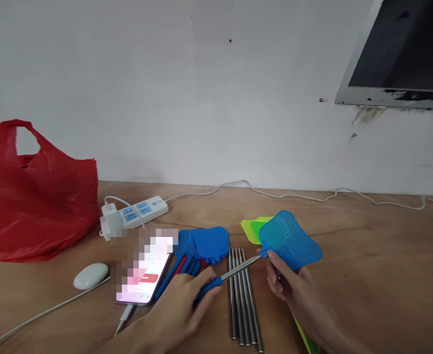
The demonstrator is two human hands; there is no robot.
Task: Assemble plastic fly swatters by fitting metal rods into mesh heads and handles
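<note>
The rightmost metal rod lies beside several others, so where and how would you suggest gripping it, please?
Probably pinch the rod near its near end, coming from the right: that end juts past the other rods, which lie only on its left.

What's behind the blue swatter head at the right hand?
Behind the blue head: green mesh and yellow-green mesh, showing past its upper left edge, on the table. Most of the rest is covered, so their full outlines and count can't be told.
</note>
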